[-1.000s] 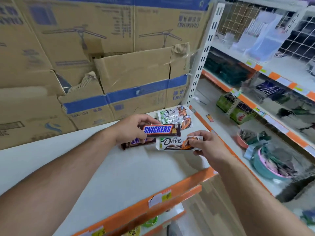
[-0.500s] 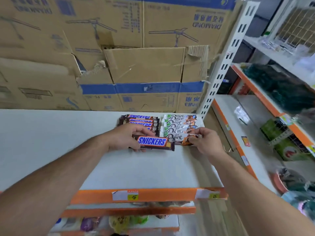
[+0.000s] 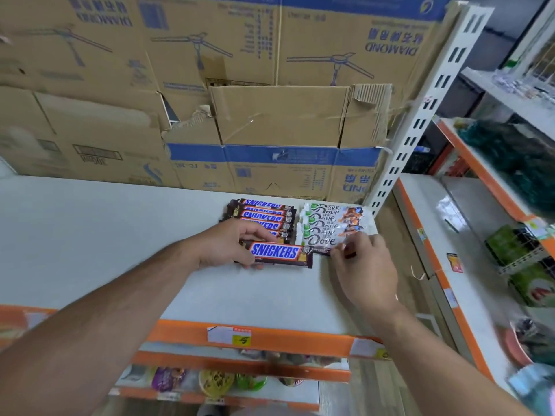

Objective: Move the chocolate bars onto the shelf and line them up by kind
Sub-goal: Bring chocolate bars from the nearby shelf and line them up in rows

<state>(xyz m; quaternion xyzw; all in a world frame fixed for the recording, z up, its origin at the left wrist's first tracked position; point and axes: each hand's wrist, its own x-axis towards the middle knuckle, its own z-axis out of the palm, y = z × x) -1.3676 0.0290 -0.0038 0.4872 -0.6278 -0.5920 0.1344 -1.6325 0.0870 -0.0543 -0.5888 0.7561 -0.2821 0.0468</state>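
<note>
On the white shelf (image 3: 105, 235) lie two rows of bars: several brown Snickers bars (image 3: 264, 214) on the left and several white Dove bars (image 3: 327, 223) on the right. My left hand (image 3: 231, 244) grips one more Snickers bar (image 3: 279, 253) by its left end, at the front of the Snickers row. My right hand (image 3: 363, 265) pinches the right end of the front Dove bar (image 3: 321, 243), which lies at the front of the Dove row; its right part is hidden by my fingers.
Stacked cardboard boxes (image 3: 270, 115) stand along the back of the shelf. A white slotted upright (image 3: 420, 115) borders the bars on the right. Orange price rails (image 3: 255, 337) run along the front edge. Neighbouring shelves (image 3: 495, 205) on the right hold green goods.
The view swung left and now faces the shelf straight on. Both hands have carried their bars back to the front of the two rows, the Dove bar now lying against its row.
</note>
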